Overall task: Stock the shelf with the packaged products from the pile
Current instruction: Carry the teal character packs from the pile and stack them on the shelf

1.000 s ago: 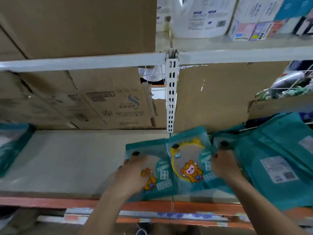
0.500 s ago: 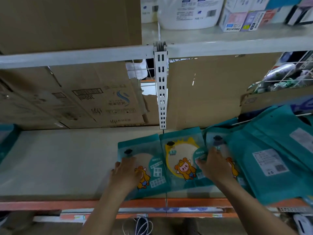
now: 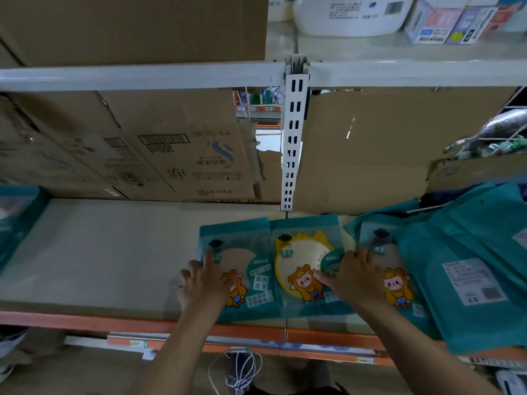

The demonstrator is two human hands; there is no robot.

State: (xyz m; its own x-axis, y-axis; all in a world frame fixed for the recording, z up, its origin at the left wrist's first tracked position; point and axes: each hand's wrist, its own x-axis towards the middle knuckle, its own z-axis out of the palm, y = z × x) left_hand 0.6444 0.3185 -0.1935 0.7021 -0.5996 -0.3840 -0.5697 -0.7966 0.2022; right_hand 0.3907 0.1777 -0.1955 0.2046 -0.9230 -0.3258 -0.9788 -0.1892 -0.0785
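Beige shelf point(image 3: 99, 252) is carrying teal packets point(image 3: 302, 252) at its orange front edge, cardboard boxes point(image 3: 176, 155) lining the back. L hand point(image 3: 204, 286) & R hand point(image 3: 356, 277) are pressing packets, fingers spread flat.

The left grip point(image 3: 205, 283) lies palm down. Its fingers point(image 3: 210, 259) are straight and a little spread, and they point away from the body. The right grip point(image 3: 355, 276) is also flat and palm down with spread fingers, and its thumb point(image 3: 322, 278) stretches toward the left grip. Both bare forearms point(image 3: 182, 343) come up from below the grips, well apart.
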